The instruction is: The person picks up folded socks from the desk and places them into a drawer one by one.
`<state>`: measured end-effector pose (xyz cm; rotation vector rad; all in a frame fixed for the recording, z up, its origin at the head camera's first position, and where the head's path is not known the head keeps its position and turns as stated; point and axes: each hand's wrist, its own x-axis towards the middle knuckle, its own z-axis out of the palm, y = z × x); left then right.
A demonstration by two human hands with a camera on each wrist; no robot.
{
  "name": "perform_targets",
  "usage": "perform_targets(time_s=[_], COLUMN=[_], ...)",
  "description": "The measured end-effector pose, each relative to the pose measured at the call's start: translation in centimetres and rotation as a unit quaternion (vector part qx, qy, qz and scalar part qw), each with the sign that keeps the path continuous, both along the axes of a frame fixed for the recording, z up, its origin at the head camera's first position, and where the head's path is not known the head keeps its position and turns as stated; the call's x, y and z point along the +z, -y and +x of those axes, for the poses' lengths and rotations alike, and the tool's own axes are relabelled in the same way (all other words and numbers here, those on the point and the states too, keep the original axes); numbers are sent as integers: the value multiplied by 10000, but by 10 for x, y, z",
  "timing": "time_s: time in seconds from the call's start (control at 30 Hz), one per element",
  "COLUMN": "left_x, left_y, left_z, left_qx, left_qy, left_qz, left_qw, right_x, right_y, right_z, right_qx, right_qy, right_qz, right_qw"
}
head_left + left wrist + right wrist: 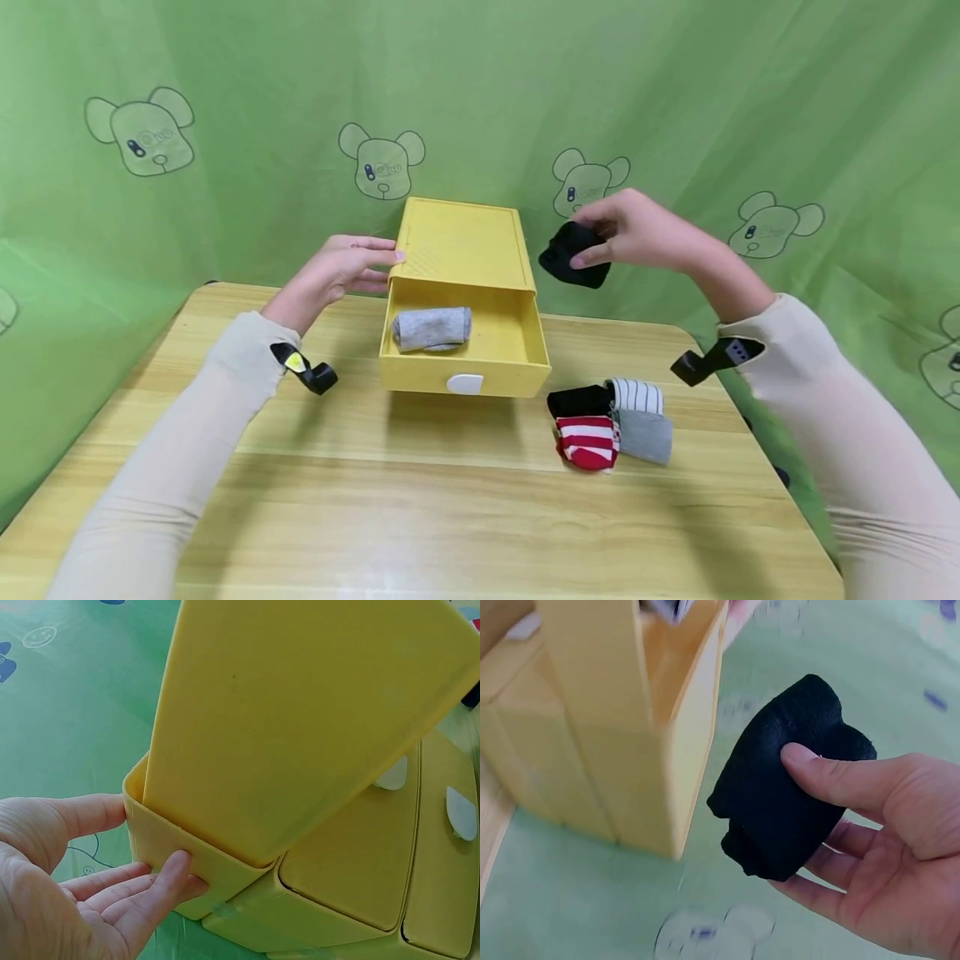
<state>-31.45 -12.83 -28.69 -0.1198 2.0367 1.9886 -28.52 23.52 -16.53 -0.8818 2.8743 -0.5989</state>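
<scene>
Head view: right hand (637,232), upper right of center, grip pinching folded black cloth (568,248) in the air beside yellow drawer unit (465,237), mid-frame. Left hand (348,265), left of center, grip released, fingers extended to unit's side. Open drawer (416,374) holds gray roll (432,327). Lower right, on counter (322,517): black bundle (580,402), white striped bundle (636,395), red-and-white bundle (587,440), gray bundle (647,436). Left wrist view: left hand touching unit, lower left; white handles (461,814) right. Right wrist view: folded black cloth right of center, unit upper left.
</scene>
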Motion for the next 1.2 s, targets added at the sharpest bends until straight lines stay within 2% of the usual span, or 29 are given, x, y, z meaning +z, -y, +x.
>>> perform_targets(time_s=[0.17,0.33,0.53,0.7,0.83,1.0,1.2], left_x=[0,-1,-2,-2,-2,-2,-2], left_y=[1,1,0,0,-1,-1,-2], left_z=[0,-1,0,0,1,1,2], left_qx=[-13,-30,-18,-3,2,-6,-58], left_qy=[13,25,43,43,23,31,10], left_qz=[18,42,79,107,85,70,55], left_qw=[10000,10000,10000,9999,10000,10000,10000], right_x=[-1,-9,-21,-29,-33,-39,-46], right_y=[30,55,80,95,104,112,112], right_z=[15,21,22,26,26,24,21], right_qx=[413,694,607,365,190,186,551], right_qy=[-12,-87,-263,-243,-111,52,360], right_qz=[-8,404,1367,2251,2745,2923,2618], right_qw=[9991,9967,9884,9734,9613,9561,9629])
